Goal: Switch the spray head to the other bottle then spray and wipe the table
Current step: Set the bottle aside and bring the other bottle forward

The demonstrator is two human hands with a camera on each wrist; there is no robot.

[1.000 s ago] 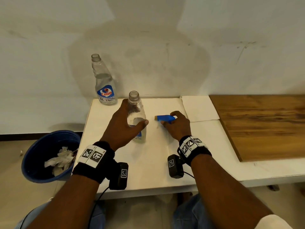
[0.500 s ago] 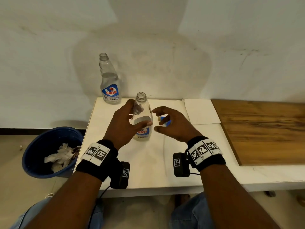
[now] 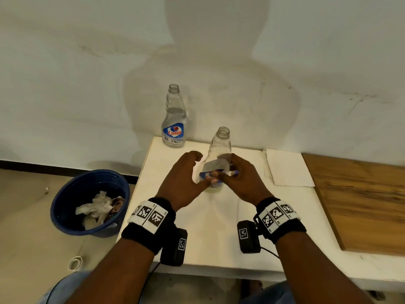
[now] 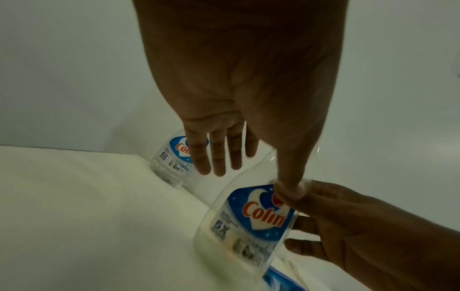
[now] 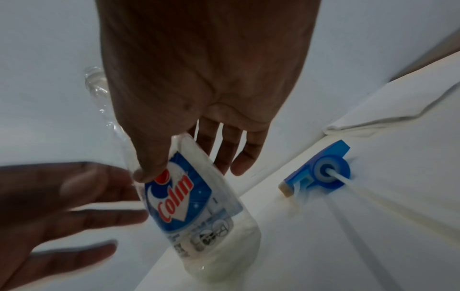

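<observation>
Two clear Colin bottles without caps stand on the white table (image 3: 208, 238). The far bottle (image 3: 174, 119) (image 4: 169, 167) is at the back left corner. My right hand (image 3: 232, 172) (image 5: 189, 169) grips the near bottle (image 3: 219, 148) (image 4: 248, 222) (image 5: 199, 206), thumb on the label and fingers behind; the bottle leans slightly. To the bottle's left, my left hand (image 3: 198, 170) (image 4: 254, 177) is open with straight fingers off the bottle; only its thumb tip touches the bottle. The blue spray head (image 5: 321, 173) with its white tube lies on the table to the right of the near bottle, mostly hidden in the head view.
A folded white cloth (image 3: 287, 167) lies right of the bottles, beside a wooden board (image 3: 361, 198). On the floor to the left is a blue bin (image 3: 65, 220) with crumpled paper. A wall runs close behind the table.
My right hand let go of the spray head, left it on the table, and moved left to grip the near bottle. My left hand loosened its hold on that bottle and opened.
</observation>
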